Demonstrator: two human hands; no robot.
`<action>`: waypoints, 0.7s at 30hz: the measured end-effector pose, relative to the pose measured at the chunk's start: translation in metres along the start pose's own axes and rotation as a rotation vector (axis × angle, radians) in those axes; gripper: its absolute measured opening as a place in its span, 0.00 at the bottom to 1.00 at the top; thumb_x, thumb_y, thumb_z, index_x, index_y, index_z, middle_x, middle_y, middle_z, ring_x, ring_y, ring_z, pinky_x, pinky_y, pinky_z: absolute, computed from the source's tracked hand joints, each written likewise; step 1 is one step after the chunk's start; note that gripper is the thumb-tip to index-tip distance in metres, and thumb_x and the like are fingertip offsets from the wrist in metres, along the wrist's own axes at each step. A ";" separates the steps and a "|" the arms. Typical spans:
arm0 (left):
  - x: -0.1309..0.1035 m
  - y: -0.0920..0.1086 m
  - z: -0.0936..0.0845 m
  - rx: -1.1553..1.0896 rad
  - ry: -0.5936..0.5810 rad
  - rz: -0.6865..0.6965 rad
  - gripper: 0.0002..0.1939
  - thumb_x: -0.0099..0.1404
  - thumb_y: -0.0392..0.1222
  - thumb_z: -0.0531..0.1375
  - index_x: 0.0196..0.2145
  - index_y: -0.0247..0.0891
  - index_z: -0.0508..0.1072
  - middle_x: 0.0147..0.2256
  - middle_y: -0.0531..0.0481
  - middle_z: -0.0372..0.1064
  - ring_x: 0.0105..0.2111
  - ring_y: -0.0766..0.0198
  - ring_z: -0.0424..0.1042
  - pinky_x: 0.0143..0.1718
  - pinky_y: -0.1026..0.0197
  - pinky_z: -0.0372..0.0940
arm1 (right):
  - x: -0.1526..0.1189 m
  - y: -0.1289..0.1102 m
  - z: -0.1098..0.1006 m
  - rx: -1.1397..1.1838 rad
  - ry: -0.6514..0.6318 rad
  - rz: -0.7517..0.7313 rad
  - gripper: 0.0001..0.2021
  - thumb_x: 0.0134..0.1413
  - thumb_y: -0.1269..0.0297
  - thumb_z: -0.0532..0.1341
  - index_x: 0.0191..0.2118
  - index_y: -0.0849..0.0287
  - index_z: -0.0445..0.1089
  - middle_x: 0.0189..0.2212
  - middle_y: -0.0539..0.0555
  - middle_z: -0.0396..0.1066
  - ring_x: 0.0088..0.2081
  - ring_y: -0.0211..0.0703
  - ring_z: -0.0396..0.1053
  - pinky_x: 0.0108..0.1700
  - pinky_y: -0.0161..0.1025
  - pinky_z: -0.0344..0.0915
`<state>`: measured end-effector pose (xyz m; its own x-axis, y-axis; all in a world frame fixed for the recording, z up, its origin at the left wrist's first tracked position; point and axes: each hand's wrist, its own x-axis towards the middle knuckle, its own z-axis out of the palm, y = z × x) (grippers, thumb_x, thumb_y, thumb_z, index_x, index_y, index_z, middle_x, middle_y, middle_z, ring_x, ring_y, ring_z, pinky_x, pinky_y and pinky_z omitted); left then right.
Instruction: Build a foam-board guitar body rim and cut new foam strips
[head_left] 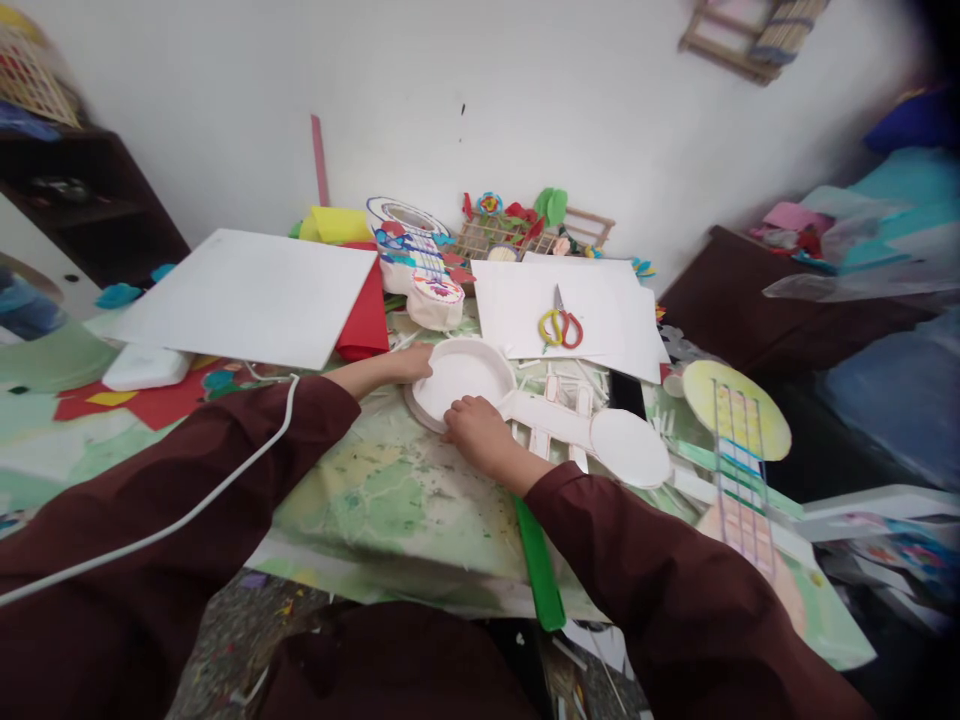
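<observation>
In front of me on the table lies a white cardboard craft piece [469, 372], with a round, dish-like end whose low wall runs around it. My left hand [412, 363] is closed on the wall at its left side. At the near right edge, my right hand [478, 430] pinches the same wall with bent fingers; the fingertips are partly hidden. A flat strip [555, 418] leads right from the round end to a white oval piece [631, 447]; whether they are joined, I cannot tell. Two short white strips [581, 420] lie across beneath it.
Scissors [561, 328] lie on white sheets [502, 290] behind. A large white board [247, 290] sits at left, a decorated paper guitar [427, 280] at the back, a yellow-topped stringed craft [739, 412] at right. A green strip [541, 575] overhangs the front edge; a white cable [225, 492] crosses my left sleeve.
</observation>
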<state>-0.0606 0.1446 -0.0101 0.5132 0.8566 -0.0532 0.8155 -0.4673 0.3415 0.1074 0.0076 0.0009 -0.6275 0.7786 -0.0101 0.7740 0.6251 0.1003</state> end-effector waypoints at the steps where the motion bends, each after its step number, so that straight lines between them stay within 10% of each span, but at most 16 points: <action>1: -0.001 0.001 0.000 0.010 -0.007 -0.008 0.26 0.47 0.35 0.55 0.47 0.31 0.69 0.44 0.44 0.72 0.43 0.54 0.69 0.46 0.59 0.65 | 0.001 0.000 0.000 -0.002 0.005 -0.001 0.08 0.57 0.62 0.59 0.38 0.62 0.71 0.36 0.58 0.72 0.42 0.46 0.66 0.42 0.40 0.56; 15: -0.026 0.020 -0.012 0.129 0.052 -0.091 0.29 0.61 0.45 0.54 0.56 0.23 0.58 0.55 0.27 0.58 0.55 0.43 0.59 0.52 0.50 0.58 | -0.027 0.003 -0.026 -0.014 0.111 0.082 0.16 0.52 0.56 0.63 0.40 0.64 0.66 0.39 0.60 0.67 0.44 0.51 0.61 0.46 0.44 0.56; 18: -0.052 0.027 -0.018 0.192 0.225 0.158 0.33 0.63 0.52 0.54 0.60 0.30 0.54 0.59 0.32 0.53 0.59 0.44 0.52 0.57 0.47 0.49 | -0.059 0.010 -0.036 0.024 0.175 0.160 0.14 0.53 0.57 0.62 0.39 0.64 0.66 0.39 0.61 0.67 0.45 0.51 0.60 0.47 0.45 0.56; 21: -0.079 0.031 -0.015 0.193 0.118 0.518 0.27 0.62 0.53 0.57 0.56 0.39 0.63 0.53 0.40 0.64 0.55 0.50 0.59 0.56 0.51 0.49 | -0.099 0.014 -0.037 0.085 0.220 0.267 0.12 0.52 0.60 0.63 0.39 0.62 0.66 0.39 0.59 0.67 0.45 0.51 0.61 0.47 0.44 0.57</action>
<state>-0.0800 0.0657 0.0183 0.8350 0.5183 0.1847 0.5050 -0.8552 0.1167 0.1769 -0.0626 0.0397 -0.3983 0.8903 0.2208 0.9115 0.4110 -0.0128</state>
